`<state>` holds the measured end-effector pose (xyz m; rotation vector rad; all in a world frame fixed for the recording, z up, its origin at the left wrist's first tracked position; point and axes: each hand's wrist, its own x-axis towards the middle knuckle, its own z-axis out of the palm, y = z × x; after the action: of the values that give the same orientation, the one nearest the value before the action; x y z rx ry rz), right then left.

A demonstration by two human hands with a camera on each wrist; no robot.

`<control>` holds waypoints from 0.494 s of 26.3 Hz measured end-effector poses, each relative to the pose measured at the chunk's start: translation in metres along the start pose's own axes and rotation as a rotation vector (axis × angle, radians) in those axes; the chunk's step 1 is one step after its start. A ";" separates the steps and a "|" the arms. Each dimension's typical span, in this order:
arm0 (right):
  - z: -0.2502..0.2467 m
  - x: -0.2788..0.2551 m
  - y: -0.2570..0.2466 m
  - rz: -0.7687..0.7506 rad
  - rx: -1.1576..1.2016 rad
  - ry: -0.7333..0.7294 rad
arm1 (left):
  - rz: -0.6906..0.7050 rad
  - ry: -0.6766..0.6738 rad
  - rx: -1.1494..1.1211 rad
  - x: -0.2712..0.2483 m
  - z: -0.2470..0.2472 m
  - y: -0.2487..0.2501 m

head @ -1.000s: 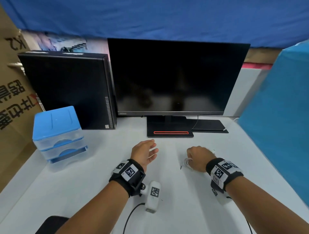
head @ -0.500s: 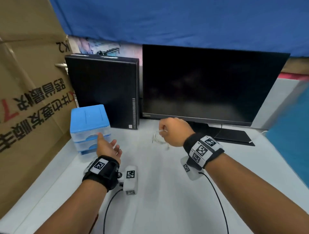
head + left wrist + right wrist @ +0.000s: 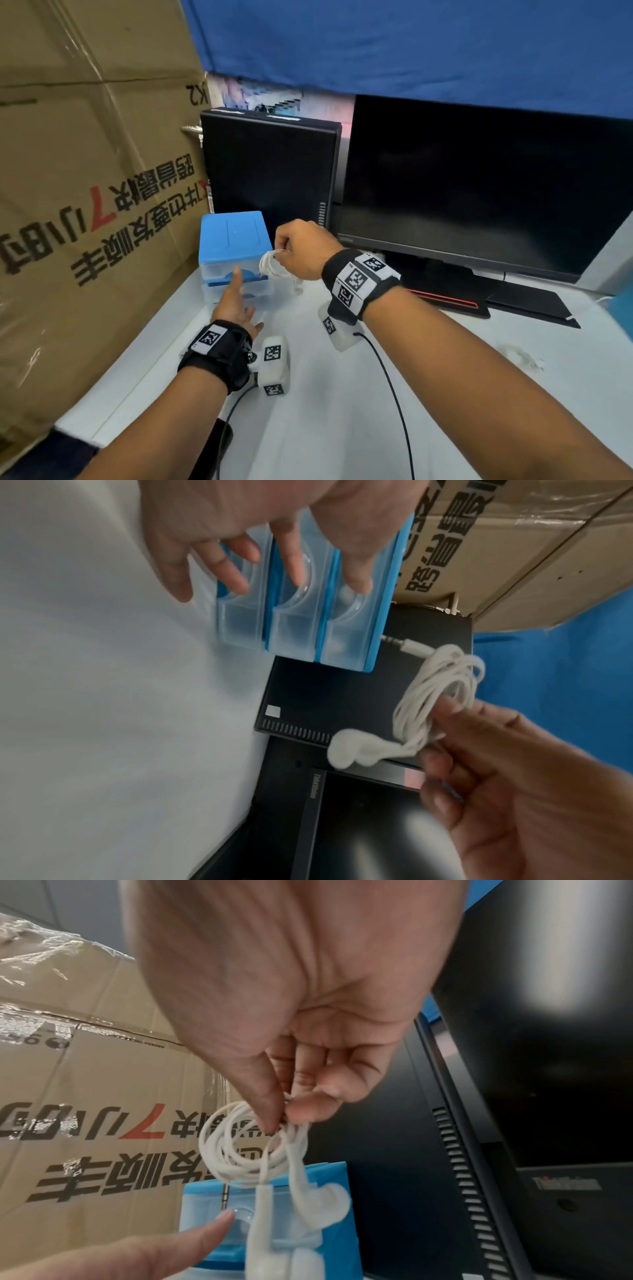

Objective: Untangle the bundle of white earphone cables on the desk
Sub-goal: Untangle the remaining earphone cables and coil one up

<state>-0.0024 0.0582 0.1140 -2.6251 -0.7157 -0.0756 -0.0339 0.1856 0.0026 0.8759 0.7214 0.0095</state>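
A big taped cardboard box (image 3: 89, 192) with printed characters filled the left side of the scene, and a blue cloth (image 3: 411, 44) hung along the far side. On the white counter (image 3: 342, 428) a dark monitor (image 3: 479, 181) stood at the far right, with a black computer case (image 3: 270, 164) upright just to its left. Near the case, against the box, sat a small drawer unit (image 3: 233, 240) with a blue top and clear drawers. The right hand (image 3: 305, 250) was held up above the counter just to the right of that unit, its grip closed with thumb and fingertips (image 3: 267, 1110) pinching the bundle of white earphone cables (image 3: 435, 693). The bundle hung from the pinch as a loose coil, clear of the counter, with the earbuds (image 3: 352, 748) and the metal jack plug (image 3: 394, 641) dangling free of the loops. The left hand (image 3: 236, 305) was lower and nearer, reaching toward the front of the drawers with its grip spread, fingers (image 3: 294, 564) straight and apart and holding nothing; the index fingertip lay right at the curved pull of a drawer, though I could not tell whether it touched. Farther right on the counter, well apart from both hands, lay another small white tangle (image 3: 520, 356), too blurred to make out.
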 end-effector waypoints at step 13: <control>0.073 0.031 -0.038 -0.079 -0.158 -0.246 | 0.032 0.002 -0.093 -0.019 -0.030 -0.043</control>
<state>0.0015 0.1325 0.0667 -2.7862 -0.9305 0.1789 -0.0778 0.1727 -0.0295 0.7988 0.7036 0.0714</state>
